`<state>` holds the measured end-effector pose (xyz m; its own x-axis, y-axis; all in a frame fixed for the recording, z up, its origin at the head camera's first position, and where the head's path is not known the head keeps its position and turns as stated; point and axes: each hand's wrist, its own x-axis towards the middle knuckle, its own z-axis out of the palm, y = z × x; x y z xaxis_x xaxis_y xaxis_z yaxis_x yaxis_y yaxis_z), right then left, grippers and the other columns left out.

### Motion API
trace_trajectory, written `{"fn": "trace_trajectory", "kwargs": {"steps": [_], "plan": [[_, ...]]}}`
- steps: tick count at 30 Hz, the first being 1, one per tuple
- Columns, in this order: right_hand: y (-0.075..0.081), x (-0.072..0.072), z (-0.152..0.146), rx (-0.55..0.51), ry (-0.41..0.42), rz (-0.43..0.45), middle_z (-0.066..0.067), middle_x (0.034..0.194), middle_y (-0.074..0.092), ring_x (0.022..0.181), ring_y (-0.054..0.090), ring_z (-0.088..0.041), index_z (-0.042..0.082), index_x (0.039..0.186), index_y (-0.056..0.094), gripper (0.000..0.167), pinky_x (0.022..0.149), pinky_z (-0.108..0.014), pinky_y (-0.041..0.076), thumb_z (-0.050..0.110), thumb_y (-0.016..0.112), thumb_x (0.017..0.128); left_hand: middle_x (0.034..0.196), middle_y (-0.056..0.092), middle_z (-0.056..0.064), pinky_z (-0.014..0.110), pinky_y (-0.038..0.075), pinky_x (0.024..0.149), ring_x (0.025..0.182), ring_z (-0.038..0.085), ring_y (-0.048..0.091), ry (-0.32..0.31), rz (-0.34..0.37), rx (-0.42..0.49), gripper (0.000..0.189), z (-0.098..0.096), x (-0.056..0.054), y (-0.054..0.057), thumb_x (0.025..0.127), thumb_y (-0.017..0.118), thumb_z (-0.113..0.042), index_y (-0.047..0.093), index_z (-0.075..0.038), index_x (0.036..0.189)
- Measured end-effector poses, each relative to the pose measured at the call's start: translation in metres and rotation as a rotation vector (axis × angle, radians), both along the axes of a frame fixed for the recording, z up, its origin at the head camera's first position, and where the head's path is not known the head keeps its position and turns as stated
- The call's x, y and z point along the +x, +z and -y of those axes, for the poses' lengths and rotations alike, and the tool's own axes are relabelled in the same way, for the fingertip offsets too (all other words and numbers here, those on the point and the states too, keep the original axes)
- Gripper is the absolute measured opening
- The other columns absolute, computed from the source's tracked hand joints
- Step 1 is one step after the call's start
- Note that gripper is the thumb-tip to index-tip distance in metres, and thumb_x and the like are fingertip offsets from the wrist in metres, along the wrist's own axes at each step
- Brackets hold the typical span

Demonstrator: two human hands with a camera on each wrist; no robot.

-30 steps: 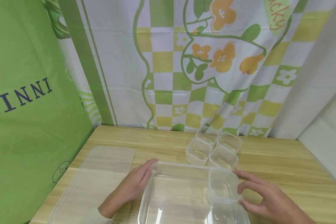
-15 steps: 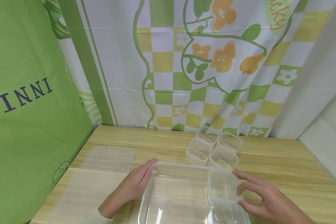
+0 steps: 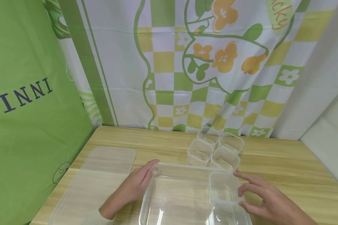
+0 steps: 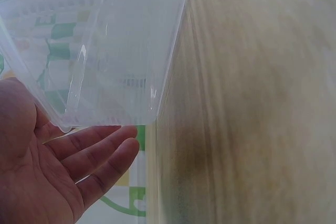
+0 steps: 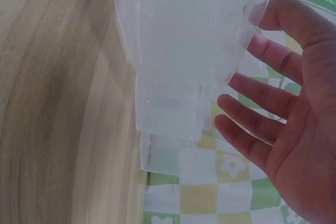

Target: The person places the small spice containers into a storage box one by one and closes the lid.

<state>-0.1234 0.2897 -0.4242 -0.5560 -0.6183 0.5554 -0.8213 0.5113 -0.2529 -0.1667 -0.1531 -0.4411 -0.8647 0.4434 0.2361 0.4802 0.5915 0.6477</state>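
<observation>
Where the clear rectangular container [image 3: 177,193], at six o'clock on the tabletop [image 3: 284,162], meets unclenched grips — left hand [image 3: 136,182] at its ten, right hand [image 3: 270,198] at its three — uneven pressure could skew it into the loose cup [image 3: 224,160] at its one.

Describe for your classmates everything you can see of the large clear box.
The large clear box is colourless and see-through, apparently plastic: rectangular and open-topped, with rounded corners and a narrow rim. It stands upright on the wooden table; the head view cuts off its near end. Inside, two small clear tubs sit along its right side. The left hand touches its far left corner; the right hand has its fingertips at the far right corner and right wall.
</observation>
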Motion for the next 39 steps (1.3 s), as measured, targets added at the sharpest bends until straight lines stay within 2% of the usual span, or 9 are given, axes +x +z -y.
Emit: {"fn": "trace_trajectory", "kwargs": {"steps": [5, 12, 15, 18, 21, 29, 36, 39], "plan": [[0.0045, 0.0010, 0.0017, 0.038, -0.022, 0.024, -0.007, 0.141, 0.059, 0.134, 0.048, -0.012, 0.035, 0.102, 0.063, 0.010, 0.103, -0.010, 0.033, 0.045, 0.064, 0.101, 0.056, 0.026, -0.018, 0.043, 0.050, 0.091, 0.047, -0.002, 0.024, 0.001, -0.001, 0.000, 0.042, 0.0002, -0.0001, 0.0004, 0.113, 0.036, -0.015, 0.048, -0.007, 0.152], [0.0011, -0.0007, 0.0024, 0.021, 0.002, -0.039, -0.005, 0.140, 0.059, 0.135, 0.046, -0.011, 0.035, 0.102, 0.063, 0.010, 0.102, -0.009, 0.033, 0.043, 0.068, 0.099, 0.055, 0.025, -0.019, 0.042, 0.050, 0.091, 0.046, -0.003, 0.022, 0.004, 0.002, 0.001, 0.042, 0.0004, -0.0008, 0.0002, 0.113, 0.036, -0.015, 0.047, -0.006, 0.153], [0.0016, -0.0005, 0.0022, 0.044, -0.018, -0.041, -0.003, 0.138, 0.060, 0.134, 0.047, -0.010, 0.036, 0.101, 0.062, 0.010, 0.103, -0.009, 0.032, 0.045, 0.065, 0.100, 0.055, 0.025, -0.019, 0.042, 0.050, 0.091, 0.045, -0.004, 0.021, 0.007, 0.003, -0.001, 0.042, 0.0005, -0.0010, -0.0002, 0.113, 0.036, -0.015, 0.047, -0.007, 0.153], [0.0037, 0.0010, 0.0025, 0.077, -0.047, -0.032, -0.001, 0.135, 0.061, 0.131, 0.049, -0.011, 0.037, 0.100, 0.062, 0.012, 0.105, -0.008, 0.030, 0.041, 0.073, 0.097, 0.055, 0.025, -0.018, 0.042, 0.051, 0.090, 0.045, -0.004, 0.022, 0.005, 0.001, 0.003, 0.043, 0.0006, -0.0010, 0.0000, 0.113, 0.035, -0.015, 0.047, -0.007, 0.153], [0.0057, 0.0032, 0.0025, 0.104, -0.074, -0.015, 0.002, 0.135, 0.062, 0.127, 0.052, -0.012, 0.040, 0.100, 0.062, 0.026, 0.104, -0.008, 0.030, 0.032, 0.083, 0.089, 0.055, 0.026, -0.018, 0.042, 0.051, 0.089, 0.045, -0.003, 0.022, 0.001, -0.002, 0.007, 0.042, 0.0007, -0.0012, -0.0001, 0.113, 0.035, -0.015, 0.047, -0.007, 0.153], [0.0067, 0.0057, 0.0011, 0.131, -0.089, 0.017, 0.004, 0.134, 0.062, 0.122, 0.055, -0.013, 0.046, 0.101, 0.062, 0.048, 0.099, -0.008, 0.034, 0.015, 0.090, 0.079, 0.055, 0.025, -0.018, 0.042, 0.050, 0.093, 0.045, -0.004, 0.022, -0.001, 0.006, 0.015, 0.042, 0.0000, -0.0018, -0.0009, 0.113, 0.035, -0.015, 0.047, -0.007, 0.153], [0.0051, 0.0057, 0.0006, 0.128, -0.078, 0.016, 0.004, 0.134, 0.062, 0.121, 0.056, -0.014, 0.045, 0.102, 0.062, 0.047, 0.098, -0.008, 0.035, 0.014, 0.090, 0.080, 0.055, 0.024, -0.018, 0.042, 0.050, 0.093, 0.045, -0.004, 0.021, 0.005, 0.018, 0.002, 0.043, -0.0009, -0.0012, -0.0013, 0.113, 0.034, -0.015, 0.046, -0.005, 0.153], [0.0041, 0.0061, 0.0009, 0.125, -0.080, 0.018, 0.004, 0.134, 0.062, 0.121, 0.056, -0.014, 0.044, 0.102, 0.062, 0.045, 0.098, -0.007, 0.035, 0.015, 0.089, 0.081, 0.055, 0.025, -0.019, 0.039, 0.052, 0.089, 0.045, -0.004, 0.021, 0.008, 0.023, -0.010, 0.043, -0.0010, -0.0012, -0.0021, 0.113, 0.034, -0.014, 0.046, -0.004, 0.153]]}}
